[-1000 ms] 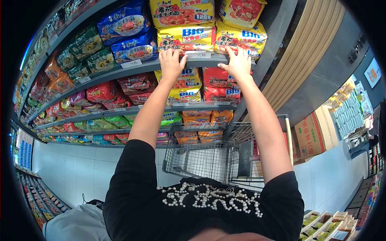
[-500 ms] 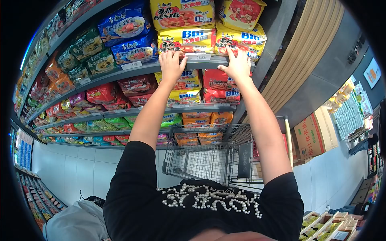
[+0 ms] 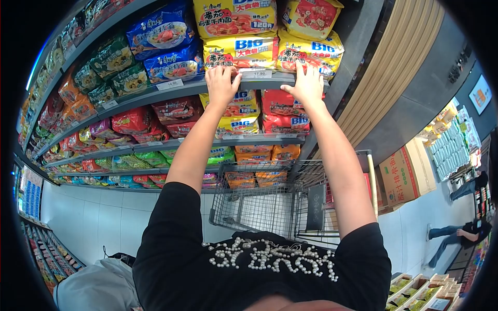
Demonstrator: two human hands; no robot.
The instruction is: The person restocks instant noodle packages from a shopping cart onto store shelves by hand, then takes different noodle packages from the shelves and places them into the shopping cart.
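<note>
My left hand (image 3: 223,85) rests at the shelf's front edge, its fingertips against the lower front of a yellow instant noodle pack (image 3: 241,51). The fingers are spread and hold nothing. To the right, my right hand (image 3: 307,84) is open too, fingers up against the bottom of another yellow noodle pack (image 3: 311,47). A price tag (image 3: 258,74) sits on the shelf edge between my hands. More yellow packs are stacked above, one of them (image 3: 236,18) over the left pack and a yellow-and-red one (image 3: 311,18) over the right.
Blue noodle packs (image 3: 165,32) stand left on the same shelf. Below the shelf is a wire shopping cart (image 3: 254,207). Cardboard boxes (image 3: 404,173) stand right, past a slatted column (image 3: 378,67). A person (image 3: 461,233) in jeans is in the aisle at far right. Someone in grey (image 3: 98,285) is lower left.
My right hand's fingers have shifted slightly on the pack; my left hand looks unmoved. At the far right, the person in jeans has come further into view.
</note>
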